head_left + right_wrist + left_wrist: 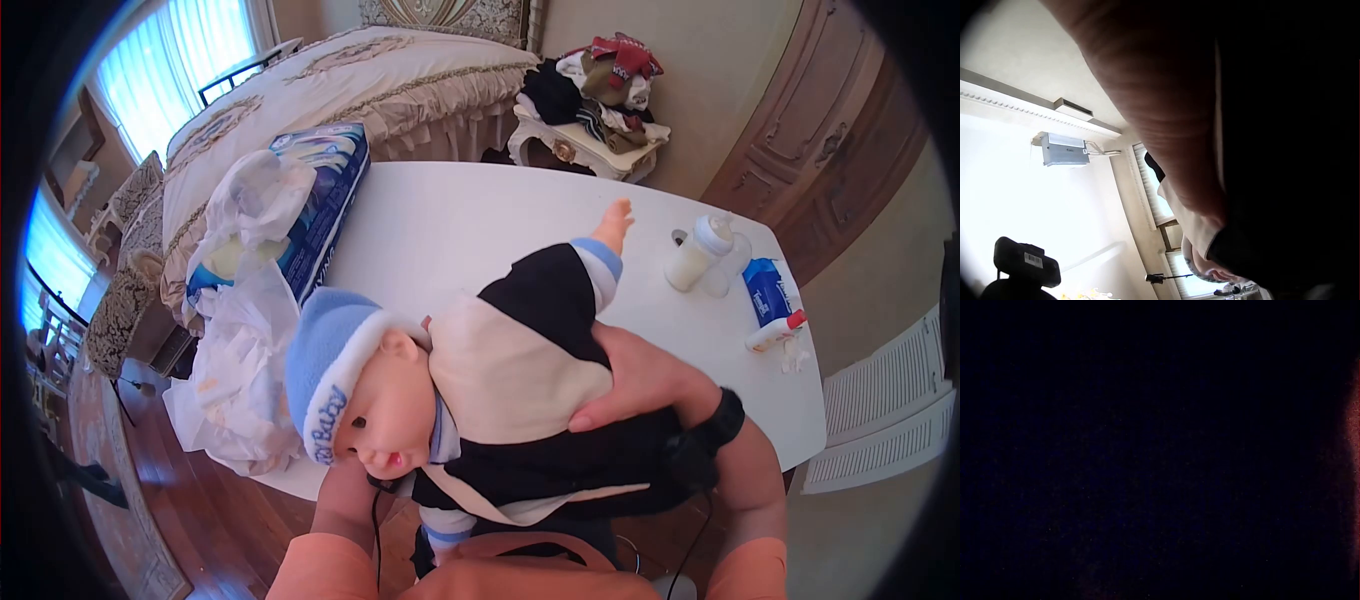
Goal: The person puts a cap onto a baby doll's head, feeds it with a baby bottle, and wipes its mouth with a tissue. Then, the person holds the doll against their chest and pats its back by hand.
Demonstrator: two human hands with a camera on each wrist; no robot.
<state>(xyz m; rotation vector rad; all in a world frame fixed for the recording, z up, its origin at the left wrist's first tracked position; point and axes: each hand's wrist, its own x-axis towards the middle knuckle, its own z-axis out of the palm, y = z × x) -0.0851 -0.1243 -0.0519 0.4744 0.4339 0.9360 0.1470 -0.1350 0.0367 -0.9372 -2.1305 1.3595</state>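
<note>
A baby doll [390,425] lies tilted across my arms over the near side of the white table, head to the left. It wears a blue fleece hat [335,350] with white trim and a black garment with a cream front panel [510,370]. One bare doll hand [615,225] points up and away. My right hand [650,375] grips its body, thumb across the front, fingers hidden behind. In the right wrist view, that hand [1166,131] presses along dark cloth. The left forearm [350,500] runs under the doll's head, which hides the left hand. The left wrist view is almost black.
On the table [430,210] stand a diaper pack [335,215] and crumpled white plastic bags [240,370] at left. At right are a baby bottle [700,255], a blue wipes pack [765,290] and a small red-capped bottle [775,332]. Behind is a bed [400,75].
</note>
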